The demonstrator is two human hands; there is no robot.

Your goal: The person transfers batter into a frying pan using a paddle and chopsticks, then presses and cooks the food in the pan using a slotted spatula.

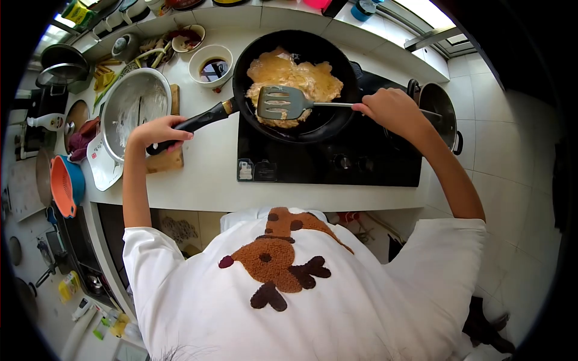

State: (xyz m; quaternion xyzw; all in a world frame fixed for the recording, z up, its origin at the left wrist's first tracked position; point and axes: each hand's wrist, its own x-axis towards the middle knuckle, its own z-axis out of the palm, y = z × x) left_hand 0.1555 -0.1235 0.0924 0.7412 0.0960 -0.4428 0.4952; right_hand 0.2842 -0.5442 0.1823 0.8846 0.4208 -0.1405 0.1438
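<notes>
My left hand (161, 132) is closed around the black handle of a frying pan (328, 129), which sits over the stove (289, 162). In the pan lies a yellowish layer of egg (295, 72), uneven at its edges. My right hand (394, 109) grips the handle of a slotted spatula (292, 103). The spatula's grey head is over the lower part of the egg; whether it presses on it I cannot tell. Part of the spatula handle is hidden behind my right hand.
Left of the pan stand a bowl of dark sauce (226, 57) and a large metal bowl (135, 90) beside a wooden board (168, 161). A metal pot (438, 102) is at the stove's right. An orange and blue basket (67, 185) stands at the counter's left.
</notes>
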